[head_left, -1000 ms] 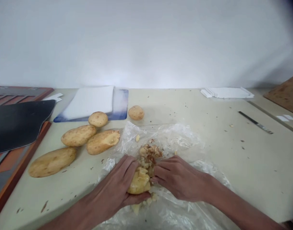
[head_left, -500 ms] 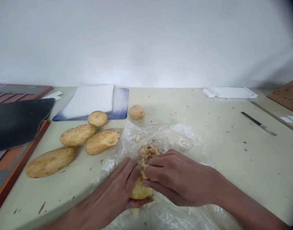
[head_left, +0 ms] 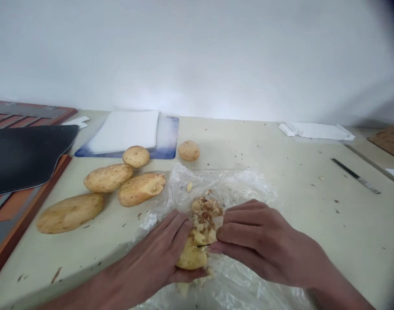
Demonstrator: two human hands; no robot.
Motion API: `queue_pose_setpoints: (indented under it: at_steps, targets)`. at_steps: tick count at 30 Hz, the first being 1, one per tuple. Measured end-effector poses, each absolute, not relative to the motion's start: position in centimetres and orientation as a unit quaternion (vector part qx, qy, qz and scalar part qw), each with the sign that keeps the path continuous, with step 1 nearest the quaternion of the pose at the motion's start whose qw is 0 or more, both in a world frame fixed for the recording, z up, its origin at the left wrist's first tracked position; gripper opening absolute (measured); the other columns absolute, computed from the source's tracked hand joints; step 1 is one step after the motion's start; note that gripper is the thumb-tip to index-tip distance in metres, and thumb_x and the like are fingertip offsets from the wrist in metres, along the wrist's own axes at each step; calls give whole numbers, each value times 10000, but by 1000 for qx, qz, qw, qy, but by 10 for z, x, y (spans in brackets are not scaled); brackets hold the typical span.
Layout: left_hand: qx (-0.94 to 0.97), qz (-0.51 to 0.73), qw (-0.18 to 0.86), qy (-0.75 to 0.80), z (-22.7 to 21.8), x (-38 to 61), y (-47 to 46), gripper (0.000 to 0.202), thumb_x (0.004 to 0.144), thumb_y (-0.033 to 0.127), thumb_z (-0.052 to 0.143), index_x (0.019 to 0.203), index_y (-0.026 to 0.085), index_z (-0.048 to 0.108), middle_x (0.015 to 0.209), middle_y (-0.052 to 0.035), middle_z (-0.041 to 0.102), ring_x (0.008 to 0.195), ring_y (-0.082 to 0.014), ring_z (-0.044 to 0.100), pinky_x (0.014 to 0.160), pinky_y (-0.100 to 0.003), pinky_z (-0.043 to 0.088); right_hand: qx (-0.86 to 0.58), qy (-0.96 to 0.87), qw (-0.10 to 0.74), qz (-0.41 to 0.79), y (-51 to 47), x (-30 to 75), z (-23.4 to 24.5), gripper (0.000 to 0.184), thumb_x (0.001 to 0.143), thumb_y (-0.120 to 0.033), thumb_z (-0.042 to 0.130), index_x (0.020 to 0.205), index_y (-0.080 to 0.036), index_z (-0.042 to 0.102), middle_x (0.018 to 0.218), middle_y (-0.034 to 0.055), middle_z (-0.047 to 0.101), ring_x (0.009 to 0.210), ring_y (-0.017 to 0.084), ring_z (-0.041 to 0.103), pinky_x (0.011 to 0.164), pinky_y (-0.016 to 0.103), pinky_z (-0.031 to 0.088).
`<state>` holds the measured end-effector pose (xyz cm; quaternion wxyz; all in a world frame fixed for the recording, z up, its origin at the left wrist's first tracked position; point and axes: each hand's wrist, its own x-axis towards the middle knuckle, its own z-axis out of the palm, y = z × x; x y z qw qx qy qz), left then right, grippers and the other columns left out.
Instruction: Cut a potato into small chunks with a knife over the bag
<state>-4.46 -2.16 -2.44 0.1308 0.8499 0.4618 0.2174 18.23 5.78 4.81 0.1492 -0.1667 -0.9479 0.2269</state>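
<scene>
My left hand (head_left: 166,249) is closed around a peeled yellow potato (head_left: 192,257), its thumb along the near side. My right hand (head_left: 261,241) pinches a thin dark blade (head_left: 203,246), only whose edge shows, and this edge meets the potato's right side. Just beyond lies a heap of peelings and potato bits (head_left: 207,211), pale and brown. Both hands work over a clear plastic sheet (head_left: 235,280) spread on the table. A partly cut potato (head_left: 140,189) lies left of the sheet.
Several unpeeled potatoes, one of them long (head_left: 69,213), lie on the left. A white pad (head_left: 126,131) sits on a blue-edged mat (head_left: 167,150). At the right are a narrow dark strip with a metal end (head_left: 355,175) and folded white paper (head_left: 324,131). A black sheet (head_left: 26,159) covers an orange-brown frame (head_left: 60,172).
My right hand has moved right, away from my left hand, uncovering the dark blade edge and more of the potato bits. My left hand keeps its hold. The view has tilted slightly.
</scene>
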Motion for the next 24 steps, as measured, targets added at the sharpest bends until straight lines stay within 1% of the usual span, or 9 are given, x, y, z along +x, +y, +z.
queue_pose_setpoints:
  at_steps: [4,8,11,12,14,15,19,22,24]
  targets:
    - [855,216,107,459,-27,-45,-21,552,853,584,704,1150,182,469,1005,-48,594,910,-225,646,732,-345,615,-166,-943,94,271,64,182,44,367,1082,-322,466,757,-179,559,723,-21,540,654,112,503,628,284,364]
    - [864,211,61,453,-26,-43,-22,551,899,612,620,1154,143,484,1037,-89,611,947,-251,655,752,-359,619,-196,-942,30,273,56,183,43,293,1090,-309,435,892,-190,615,806,-6,613,749,143,579,693,296,401]
    - [869,204,25,449,-26,-41,-23,554,934,628,540,1137,114,507,1012,-105,624,918,-262,661,731,-379,622,-241,-943,-24,229,41,185,41,135,1027,-153,501,962,-209,605,906,7,639,845,189,603,759,328,425]
    - [871,203,13,448,-26,-40,-24,548,947,624,517,1130,107,515,1000,-108,627,905,-264,662,725,-383,622,-246,-946,-35,207,36,186,41,137,982,-93,529,961,-212,594,921,8,638,839,199,599,760,337,430]
    - [874,203,-16,441,-26,-39,-26,512,985,585,463,1122,97,527,995,-120,637,908,-276,662,725,-397,621,-236,-957,-40,163,26,187,42,190,901,-23,560,948,-206,578,910,11,637,782,203,584,737,341,440]
    - [874,206,-32,438,-27,-38,-26,495,1006,559,425,1120,90,531,991,-127,641,907,-283,661,719,-403,617,-227,-962,-37,144,23,187,43,196,880,-16,562,945,-200,576,897,17,641,756,202,580,722,338,444]
    - [869,211,-86,439,-27,-31,-28,483,1058,475,285,1122,72,544,996,-142,655,902,-283,656,691,-388,592,-210,-971,-36,110,16,190,49,136,857,-67,571,942,-172,592,906,69,673,780,220,608,717,334,467]
    - [865,211,-111,441,-24,-26,-31,481,1071,441,246,1096,79,561,1009,-132,654,935,-273,642,748,-383,570,-218,-961,-48,162,16,195,47,172,857,-80,578,986,-191,605,921,48,682,780,218,620,724,337,488]
    - [865,210,-127,438,-22,-26,-35,480,1074,409,250,1131,52,565,1059,-143,640,999,-287,614,822,-401,546,-241,-947,-25,210,15,197,41,198,863,-63,563,988,-207,616,892,23,681,755,204,624,713,326,502]
